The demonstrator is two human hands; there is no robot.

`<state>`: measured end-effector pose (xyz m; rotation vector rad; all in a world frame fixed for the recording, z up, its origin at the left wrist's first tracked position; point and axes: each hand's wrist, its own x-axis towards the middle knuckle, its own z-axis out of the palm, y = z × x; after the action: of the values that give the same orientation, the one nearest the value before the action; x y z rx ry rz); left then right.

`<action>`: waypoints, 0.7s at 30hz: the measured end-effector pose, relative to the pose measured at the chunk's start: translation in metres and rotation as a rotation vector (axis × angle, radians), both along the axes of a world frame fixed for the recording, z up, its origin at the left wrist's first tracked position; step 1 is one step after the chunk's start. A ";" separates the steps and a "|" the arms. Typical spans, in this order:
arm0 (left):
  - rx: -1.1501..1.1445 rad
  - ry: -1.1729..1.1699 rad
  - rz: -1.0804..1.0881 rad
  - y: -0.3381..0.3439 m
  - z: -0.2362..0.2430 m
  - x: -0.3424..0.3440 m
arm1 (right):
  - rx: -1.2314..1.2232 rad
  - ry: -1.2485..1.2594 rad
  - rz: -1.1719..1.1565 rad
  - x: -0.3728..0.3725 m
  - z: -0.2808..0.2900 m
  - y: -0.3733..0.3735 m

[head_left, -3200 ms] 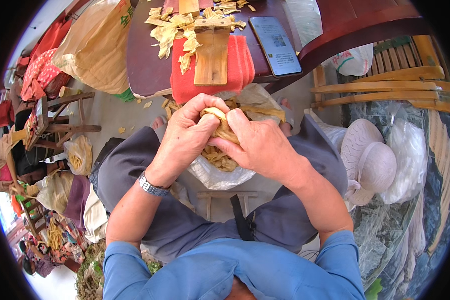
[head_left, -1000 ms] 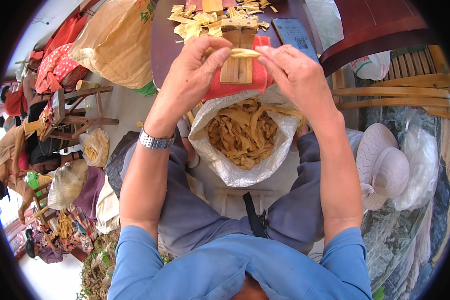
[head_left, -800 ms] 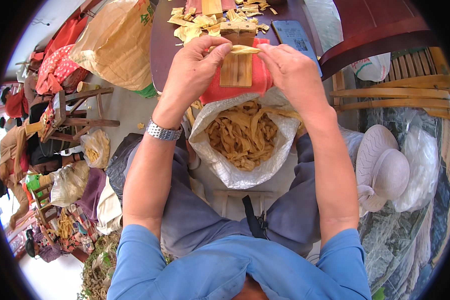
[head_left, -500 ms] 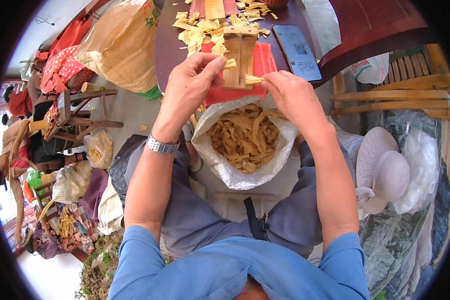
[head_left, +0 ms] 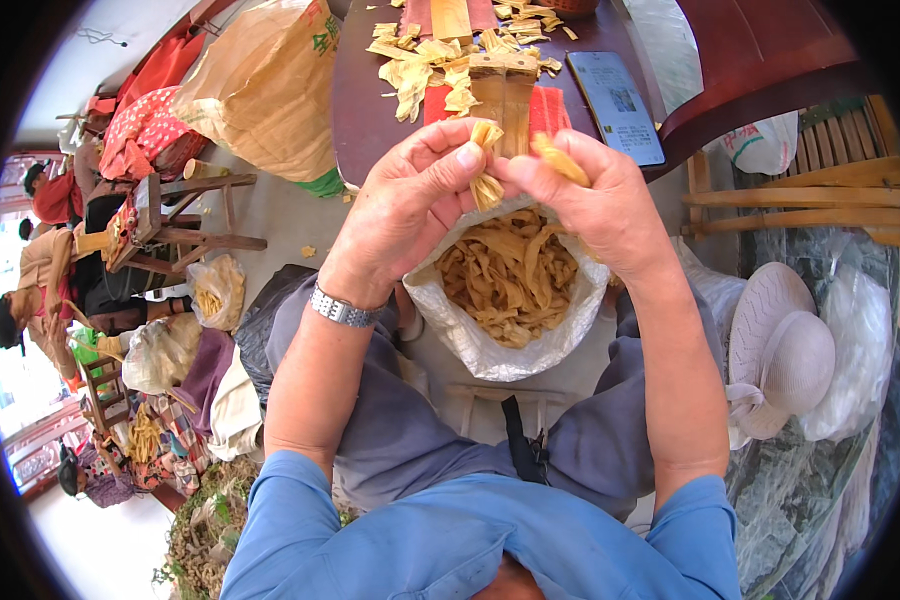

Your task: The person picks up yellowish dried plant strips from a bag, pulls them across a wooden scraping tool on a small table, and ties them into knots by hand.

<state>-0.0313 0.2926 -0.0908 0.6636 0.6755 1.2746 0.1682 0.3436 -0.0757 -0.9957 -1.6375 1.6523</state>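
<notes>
My left hand (head_left: 408, 200), a metal watch on its wrist, pinches a folded bundle of pale yellow dried strip (head_left: 486, 165) between thumb and fingers. Close on its right, my right hand (head_left: 595, 205) grips another yellow dried piece (head_left: 560, 158), and its fingertips meet the left hand's fingers. Both hands are raised above a white woven sack (head_left: 450, 325) between my knees, filled with brown-yellow dried strips (head_left: 510, 275). Just beyond them a wooden board (head_left: 504, 95) lies on a red cloth (head_left: 551, 108) at the table's near edge.
Loose yellow pieces (head_left: 410, 80) are scattered over the dark table (head_left: 358, 100), with a phone (head_left: 616, 105) at its right. A large tan sack (head_left: 265, 90) stands left. At right are a wooden chair (head_left: 800, 197) and a sun hat (head_left: 785, 350). People sit at far left.
Both hands have drawn back off the wooden board toward me and come together. The yellow piece in my left hand now stands upright in view. The whole view has shifted slightly.
</notes>
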 end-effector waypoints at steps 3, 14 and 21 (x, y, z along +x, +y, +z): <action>0.046 -0.059 -0.142 -0.006 0.004 0.000 | -0.087 0.006 -0.030 0.005 0.005 -0.003; 0.173 0.016 0.123 -0.003 -0.008 0.008 | 0.268 -0.035 -0.167 -0.005 -0.010 -0.015; 0.042 -0.002 0.228 -0.009 0.003 0.026 | 0.709 -0.150 -0.146 -0.012 -0.017 -0.022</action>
<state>-0.0052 0.2835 -0.0878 0.6325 0.7402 1.5031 0.1561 0.3221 -0.0931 -0.8447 -1.9806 0.8000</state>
